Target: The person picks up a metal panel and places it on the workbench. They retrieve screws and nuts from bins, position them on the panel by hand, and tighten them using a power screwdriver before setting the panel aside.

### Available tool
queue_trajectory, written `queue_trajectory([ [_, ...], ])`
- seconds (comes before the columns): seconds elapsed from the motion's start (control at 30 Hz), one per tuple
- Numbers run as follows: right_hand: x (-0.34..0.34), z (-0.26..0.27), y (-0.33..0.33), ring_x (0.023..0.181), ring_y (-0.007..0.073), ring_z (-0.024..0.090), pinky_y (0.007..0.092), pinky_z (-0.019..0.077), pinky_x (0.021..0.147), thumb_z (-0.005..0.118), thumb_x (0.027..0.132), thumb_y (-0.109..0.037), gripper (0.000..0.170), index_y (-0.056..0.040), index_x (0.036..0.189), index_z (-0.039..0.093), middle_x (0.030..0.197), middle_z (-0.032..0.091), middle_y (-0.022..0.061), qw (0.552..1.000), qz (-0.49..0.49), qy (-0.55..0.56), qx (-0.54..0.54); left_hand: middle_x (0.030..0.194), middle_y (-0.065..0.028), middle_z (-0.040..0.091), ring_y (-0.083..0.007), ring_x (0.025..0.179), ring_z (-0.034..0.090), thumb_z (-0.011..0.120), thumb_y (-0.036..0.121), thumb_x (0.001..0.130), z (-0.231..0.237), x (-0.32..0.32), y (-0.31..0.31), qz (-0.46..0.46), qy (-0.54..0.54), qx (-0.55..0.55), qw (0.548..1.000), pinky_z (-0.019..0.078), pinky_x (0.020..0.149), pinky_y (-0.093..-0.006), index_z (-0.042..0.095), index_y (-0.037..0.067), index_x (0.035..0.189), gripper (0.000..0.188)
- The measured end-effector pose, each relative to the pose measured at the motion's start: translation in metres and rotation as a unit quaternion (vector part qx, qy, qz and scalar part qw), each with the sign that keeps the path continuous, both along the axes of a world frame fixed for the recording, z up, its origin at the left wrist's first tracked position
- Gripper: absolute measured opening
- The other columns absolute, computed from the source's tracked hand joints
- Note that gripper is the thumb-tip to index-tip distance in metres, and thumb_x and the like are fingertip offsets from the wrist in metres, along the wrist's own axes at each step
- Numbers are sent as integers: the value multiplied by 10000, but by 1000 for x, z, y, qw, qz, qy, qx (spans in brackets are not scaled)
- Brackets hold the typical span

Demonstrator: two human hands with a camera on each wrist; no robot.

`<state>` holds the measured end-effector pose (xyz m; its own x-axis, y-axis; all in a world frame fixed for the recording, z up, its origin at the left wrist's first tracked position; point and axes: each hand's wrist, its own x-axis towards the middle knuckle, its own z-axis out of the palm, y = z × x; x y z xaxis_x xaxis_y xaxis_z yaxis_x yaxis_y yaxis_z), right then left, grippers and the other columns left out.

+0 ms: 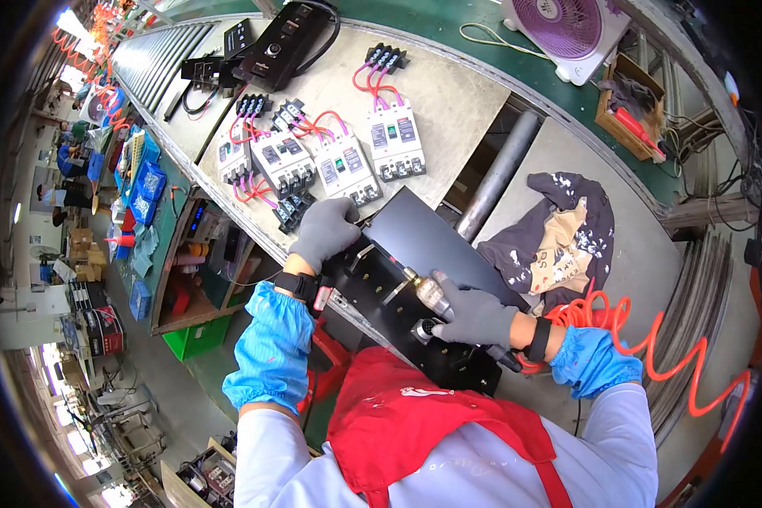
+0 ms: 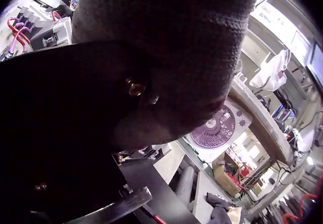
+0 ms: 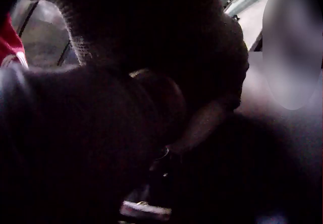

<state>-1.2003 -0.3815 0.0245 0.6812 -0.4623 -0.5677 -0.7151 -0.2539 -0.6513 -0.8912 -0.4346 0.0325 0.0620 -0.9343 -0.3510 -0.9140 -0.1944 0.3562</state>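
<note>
A black metal box (image 1: 372,292) with a smooth panel (image 1: 432,245) lies in front of the person in the head view. At its far left corner, the gloved left hand (image 1: 325,230) grips the edge. The left wrist view shows the grey glove (image 2: 166,42) close up over the dark metal, with small brass-coloured screws (image 2: 135,89) beside it. The gloved right hand (image 1: 476,313) holds a power screwdriver (image 1: 432,296) with a clear, yellowish body, its tip pointing into the box. In the dark right wrist view, the glove (image 3: 151,27) hides most of the tool.
Several white circuit breakers (image 1: 395,140) with red wires stand on the bench beyond the box. A dark printed cloth (image 1: 559,237) lies to the right, near a coiled orange air hose (image 1: 643,339). A metal roller (image 1: 504,173) and a purple fan (image 1: 560,30) are farther back.
</note>
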Motion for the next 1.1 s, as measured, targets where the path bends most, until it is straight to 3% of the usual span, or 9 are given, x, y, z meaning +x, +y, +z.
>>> queue_trajectory([
  [0.13,-33,19,13,934,455,643,463,504,816,668,791,-441,1016,-50,1542,106,1046,624,328,998,-63,3,-2,965,-159,707,-285,930,682,709,290,761,0,2,18,140,204,-66,967,519,844,-366,677,27,1077,412],
  [0.27,-103,57,39,899,432,652,453,521,817,706,787,-392,981,-50,1533,167,1015,643,262,958,-284,-32,-33,1170,-185,659,-303,1052,647,740,325,814,1,-10,89,263,135,-277,914,494,917,-354,551,-50,1267,617],
  [0.37,-161,42,72,866,418,658,453,526,785,711,777,-354,965,-93,1538,178,1006,652,244,845,-500,-100,-161,1100,-115,638,-210,921,641,727,293,852,0,-41,157,383,306,-84,867,521,828,-315,558,-38,1206,513],
  [0.4,-192,26,87,850,403,661,455,525,767,705,770,-332,956,-107,1539,183,997,659,219,826,-523,52,-204,1064,-84,626,-168,876,630,717,273,864,3,-54,172,402,416,32,815,530,783,-302,560,-17,1190,464],
  [0.6,-299,-35,197,902,416,659,468,514,790,687,750,-305,979,-89,1537,147,1005,658,257,679,-677,261,-116,941,-44,626,-149,809,623,693,71,826,-7,-85,177,433,534,106,719,525,649,-275,562,54,1061,270],
  [0.77,-287,-39,218,1020,438,625,496,480,891,688,729,-272,940,-10,1500,219,1083,629,292,661,-659,350,-84,744,-35,612,-165,642,591,679,31,789,-31,-85,165,433,563,112,696,510,625,-304,650,41,822,45],
  [0.87,-287,-52,213,1117,424,575,493,448,948,701,754,-279,847,15,1451,321,1188,580,292,670,-530,419,-308,739,-16,610,-141,652,587,655,28,815,-35,-78,161,430,561,106,699,497,607,-276,662,59,797,37],
  [1.03,-198,2,177,1086,403,571,446,458,948,682,839,-298,650,11,1364,456,1187,576,244,754,-515,159,-376,738,-60,629,-202,707,616,593,15,739,-68,-18,147,352,575,119,729,528,747,-327,652,14,745,59],
  [1.1,-151,27,159,1121,376,575,422,468,946,696,841,-311,664,23,1363,456,1220,572,240,809,-546,29,-216,728,-68,632,-205,722,620,592,-8,684,-47,-5,132,332,574,135,736,520,774,-323,658,13,721,78],
])
